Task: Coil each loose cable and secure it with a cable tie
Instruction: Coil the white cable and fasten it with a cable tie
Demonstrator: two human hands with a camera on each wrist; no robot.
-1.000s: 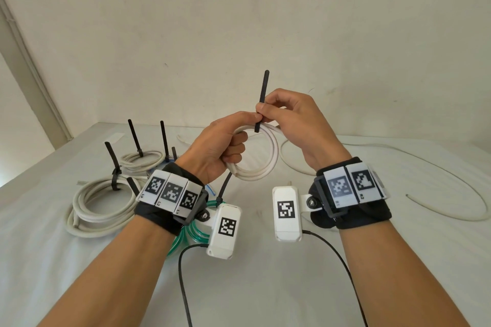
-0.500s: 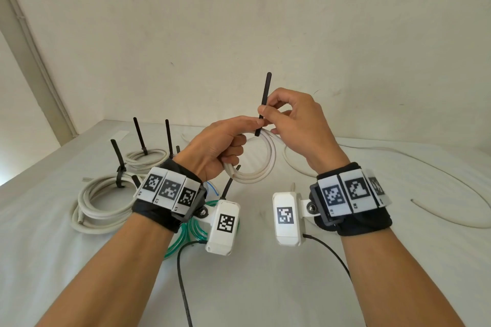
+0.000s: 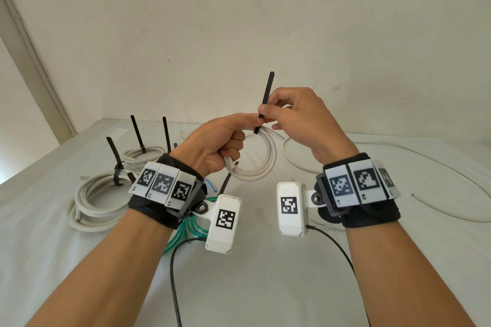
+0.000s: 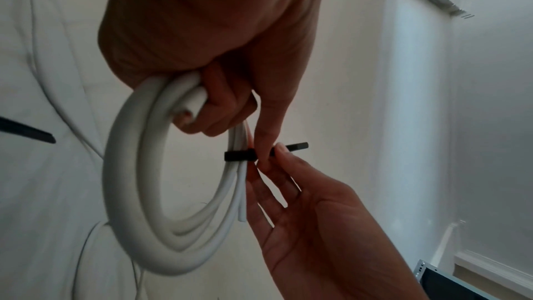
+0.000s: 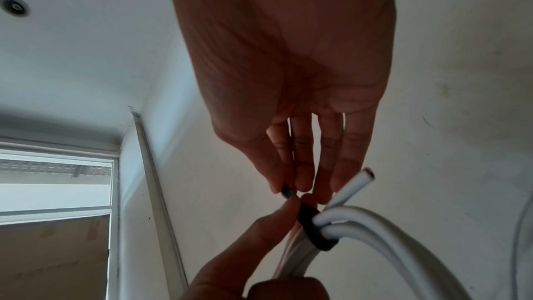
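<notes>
1. State: left hand [image 3: 212, 146] is curled round the small white cable coil [image 3: 261, 164], held in the air at frame centre above the bench [image 3: 265, 273]; its forefinger reaches out and presses on the black cable tie [image 3: 264, 103] where the band wraps the turns.
2. Right hand [image 3: 295, 117] pinches the tie's free tail between thumb and forefinger; remaining fingers [image 4: 277, 197] hang loosely spread below; tail stands upright at centre of the head view.
3. Risk: the band [image 5: 315, 232] sits close to a cut cable end [image 5: 366, 173] in the right wrist view; if the tie is cinched there, that short end may escape the loop; cause is the band lying too near the tip.
4. Risk: the pinch covers only a narrow strip; a hard pull could let the tail slide out; cause is smooth plastic and a small contact patch.
5. Risk: a second end [image 4: 193, 104] pokes out by the left palm; if that grip relaxes during the pull, the turns may spring apart; the cable looks stiff.
6. Cannot tell whether the tail is locked in the tie head; the head is hidden by fingers.
7. Remaining: a loose white cable [image 3: 438, 180] lies uncoiled at right of frame; tied coils [image 3: 93, 199] sit at left.
</notes>
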